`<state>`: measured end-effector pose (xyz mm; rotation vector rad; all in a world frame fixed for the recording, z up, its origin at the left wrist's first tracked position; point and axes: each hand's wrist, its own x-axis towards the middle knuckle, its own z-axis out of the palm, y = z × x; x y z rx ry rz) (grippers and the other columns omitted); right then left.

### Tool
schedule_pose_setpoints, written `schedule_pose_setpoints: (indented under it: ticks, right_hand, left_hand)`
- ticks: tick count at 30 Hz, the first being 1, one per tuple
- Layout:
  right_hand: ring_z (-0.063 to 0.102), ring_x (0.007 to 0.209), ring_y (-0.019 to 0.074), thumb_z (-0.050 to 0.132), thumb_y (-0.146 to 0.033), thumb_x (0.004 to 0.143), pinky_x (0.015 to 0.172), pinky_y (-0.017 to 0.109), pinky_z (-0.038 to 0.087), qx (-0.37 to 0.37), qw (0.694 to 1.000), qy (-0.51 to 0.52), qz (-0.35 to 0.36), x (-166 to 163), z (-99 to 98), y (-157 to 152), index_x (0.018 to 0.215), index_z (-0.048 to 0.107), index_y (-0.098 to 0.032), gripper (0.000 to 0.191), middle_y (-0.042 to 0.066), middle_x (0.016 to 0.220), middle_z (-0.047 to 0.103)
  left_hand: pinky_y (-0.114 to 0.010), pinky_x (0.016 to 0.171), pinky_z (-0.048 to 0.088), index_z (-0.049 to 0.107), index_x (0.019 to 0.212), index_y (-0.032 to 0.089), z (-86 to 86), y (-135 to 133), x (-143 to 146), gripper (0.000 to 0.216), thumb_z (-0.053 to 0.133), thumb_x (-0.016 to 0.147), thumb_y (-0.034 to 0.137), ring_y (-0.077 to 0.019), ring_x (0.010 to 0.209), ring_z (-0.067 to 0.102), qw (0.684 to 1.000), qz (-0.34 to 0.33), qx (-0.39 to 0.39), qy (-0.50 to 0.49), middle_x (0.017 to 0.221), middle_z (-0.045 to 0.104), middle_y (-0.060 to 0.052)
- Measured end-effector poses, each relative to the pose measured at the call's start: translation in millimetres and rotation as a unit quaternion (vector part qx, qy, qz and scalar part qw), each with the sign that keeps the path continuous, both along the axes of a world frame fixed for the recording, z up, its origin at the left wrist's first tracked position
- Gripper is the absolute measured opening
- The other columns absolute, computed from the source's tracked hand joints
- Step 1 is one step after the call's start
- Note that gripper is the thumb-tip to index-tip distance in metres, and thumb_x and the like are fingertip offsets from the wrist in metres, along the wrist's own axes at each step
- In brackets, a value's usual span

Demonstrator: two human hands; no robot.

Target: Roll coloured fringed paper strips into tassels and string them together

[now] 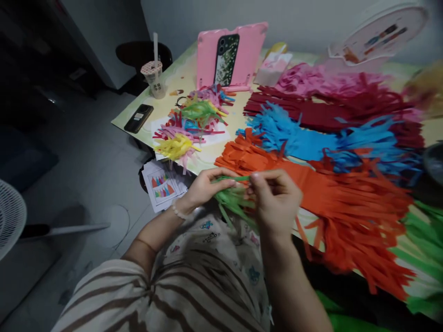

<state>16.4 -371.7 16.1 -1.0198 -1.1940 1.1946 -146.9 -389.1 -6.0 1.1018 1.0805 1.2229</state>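
Over my lap, my left hand (215, 184) is closed on a green paper tassel (232, 203) whose cut strips hang down below the fingers. My right hand (275, 193) pinches the end of a narrow, twisted green part of it, stretched between both hands. Just beyond the hands lies a fringed orange paper stack (311, 184) on the table. Finished-looking tassels in several colours, with a yellow tassel (176, 146) nearest me, are heaped at the left of the table.
Fringed blue paper (311, 143), dark red paper (321, 115) and pink paper (311, 79) lie behind the orange. A pink tablet case (207, 57), a drink cup (155, 82) and a black phone (139, 118) stand or lie farther back. A white fan (10, 216) is at left.
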Motion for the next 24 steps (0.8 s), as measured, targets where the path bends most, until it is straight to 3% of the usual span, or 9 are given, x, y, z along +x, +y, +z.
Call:
schedule_pose_setpoints:
  ticks: [3,4,6,7,11,14,17,22,24]
  right_hand:
    - [0.058,0.051,0.0113,0.080,-0.056,0.081,0.044,0.024,0.049,-0.073,0.992,0.017,0.102,-17.0,-23.3,-10.7,0.098,0.066,-0.022,0.040,-0.002,0.073,0.066]
    - [0.059,0.053,0.0112,0.079,-0.056,0.082,0.045,0.024,0.050,-0.087,0.989,0.022,0.120,-20.4,-30.3,-14.2,0.107,0.065,-0.023,0.044,-0.001,0.078,0.068]
    - [0.058,0.056,0.0104,0.076,-0.055,0.084,0.046,0.023,0.049,-0.096,0.986,0.025,0.133,-25.0,-41.4,-19.5,0.117,0.062,-0.024,0.048,0.000,0.083,0.068]
    - [0.057,0.056,0.0099,0.075,-0.055,0.085,0.047,0.022,0.049,-0.093,0.986,0.024,0.138,-26.4,-44.9,-21.2,0.118,0.061,-0.024,0.047,0.000,0.083,0.067]
    - [0.057,0.057,0.0094,0.073,-0.051,0.088,0.050,0.023,0.049,-0.072,0.988,0.014,0.139,-23.4,-45.7,-23.2,0.113,0.065,-0.023,0.038,0.001,0.084,0.068]
    - [0.059,0.061,0.0104,0.072,-0.045,0.090,0.054,0.024,0.052,-0.066,0.992,-0.001,0.103,-8.5,-39.3,-26.6,0.110,0.069,-0.023,0.030,0.002,0.085,0.070]
    - [0.061,0.061,0.0117,0.072,-0.041,0.089,0.055,0.026,0.054,-0.073,0.996,-0.014,0.048,14.0,-36.3,-34.6,0.106,0.071,-0.023,0.025,0.003,0.084,0.072]
    - [0.061,0.056,0.0130,0.074,-0.041,0.087,0.052,0.027,0.054,-0.084,0.996,-0.014,-0.020,52.4,-43.4,-50.0,0.102,0.071,-0.023,0.023,0.003,0.080,0.073]
    - [0.061,0.056,0.0125,0.075,-0.040,0.087,0.051,0.026,0.053,-0.083,0.995,-0.016,-0.049,65.9,-46.6,-57.2,0.102,0.071,-0.022,0.024,0.002,0.080,0.073]
  left_hand:
    - [-0.029,0.080,0.054,0.072,0.106,0.019,-2.2,-14.3,-82.3,0.039,0.082,0.083,0.048,-0.0164,0.086,0.069,0.979,0.112,0.016,0.169,0.098,0.075,-0.005]
    - [-0.029,0.081,0.054,0.071,0.101,0.019,0.6,-16.5,-111.7,0.028,0.079,0.087,0.042,-0.0157,0.085,0.067,0.936,0.223,0.053,0.267,0.096,0.073,-0.003]
    - [-0.036,0.092,0.052,0.069,0.094,0.018,8.1,-14.7,-157.7,0.014,0.070,0.094,0.032,-0.0181,0.090,0.062,0.751,0.449,0.158,0.457,0.092,0.070,-0.003]
    - [-0.041,0.103,0.048,0.068,0.094,0.017,10.7,-10.1,-169.8,0.010,0.064,0.097,0.025,-0.0203,0.100,0.059,0.713,0.483,0.179,0.475,0.097,0.069,-0.005]
    - [-0.045,0.114,0.043,0.067,0.096,0.019,-2.7,27.5,-145.0,0.017,0.051,0.102,0.019,-0.0236,0.117,0.058,0.723,0.372,0.197,0.549,0.116,0.069,-0.008]
    - [-0.050,0.119,0.040,0.065,0.099,0.019,-26.8,58.7,-108.5,0.018,0.048,0.099,0.015,-0.0297,0.128,0.054,0.742,0.248,0.106,0.614,0.130,0.065,-0.014]
    - [-0.053,0.120,0.040,0.066,0.109,0.016,-36.0,73.9,-100.9,0.022,0.050,0.095,0.013,-0.0354,0.134,0.051,0.731,0.213,0.032,0.648,0.139,0.061,-0.018]
    - [-0.068,0.117,0.036,0.061,0.134,0.019,-8.4,69.9,-100.0,0.040,0.055,0.094,0.018,-0.0444,0.143,0.043,0.658,0.218,0.063,0.718,0.156,0.050,-0.019]
    - [-0.067,0.116,0.040,0.061,0.136,0.018,5.0,68.4,-92.8,0.042,0.054,0.094,0.017,-0.0439,0.141,0.045,0.655,0.216,0.074,0.720,0.157,0.049,-0.019]
